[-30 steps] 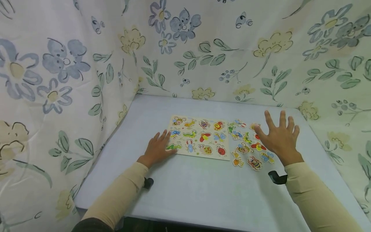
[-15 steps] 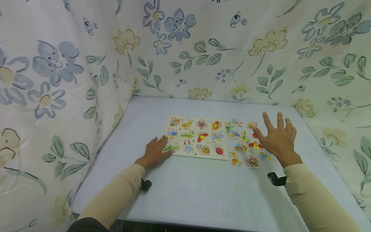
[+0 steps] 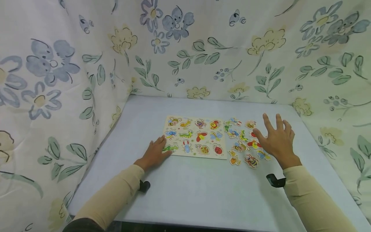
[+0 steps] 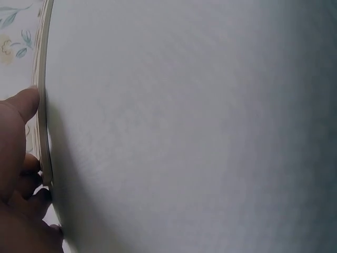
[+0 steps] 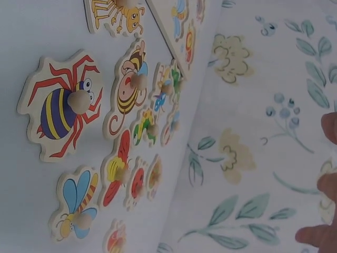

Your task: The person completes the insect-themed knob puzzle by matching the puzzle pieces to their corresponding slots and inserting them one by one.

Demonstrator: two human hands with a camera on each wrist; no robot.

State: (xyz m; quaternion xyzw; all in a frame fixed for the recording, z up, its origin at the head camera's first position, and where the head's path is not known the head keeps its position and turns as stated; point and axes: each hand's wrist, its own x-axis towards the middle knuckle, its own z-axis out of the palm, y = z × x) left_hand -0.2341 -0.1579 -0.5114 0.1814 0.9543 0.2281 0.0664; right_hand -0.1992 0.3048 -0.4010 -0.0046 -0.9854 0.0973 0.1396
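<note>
In the head view, a wooden puzzle board point(image 3: 194, 154) printed with colourful insects lies flat on the table. My left hand point(image 3: 153, 153) rests at its left end, fingers on the near-left corner. The left wrist view shows the thumb point(image 4: 27, 103) against the board's edge point(image 4: 43, 124). My right hand point(image 3: 276, 141) hovers with spread, slightly bent fingers over the right side of the loose insect pieces, holding nothing. Among these are a spider piece point(image 5: 58, 113), a bee piece point(image 5: 126, 97) and a dragonfly piece point(image 5: 76, 205), each with a round wooden knob.
A white-covered table point(image 3: 191, 190) bears everything. Floral curtains point(image 3: 185, 48) hang behind and along both sides. The loose pieces lie close together right of the board, an orange one point(image 3: 234, 158) nearest its corner. A black strap end point(image 3: 275, 180) sticks out at the right wrist.
The head view has shifted slightly. My right hand has come a little lower and its fingers bend a bit more. My left hand stays at the board, which has not visibly moved.
</note>
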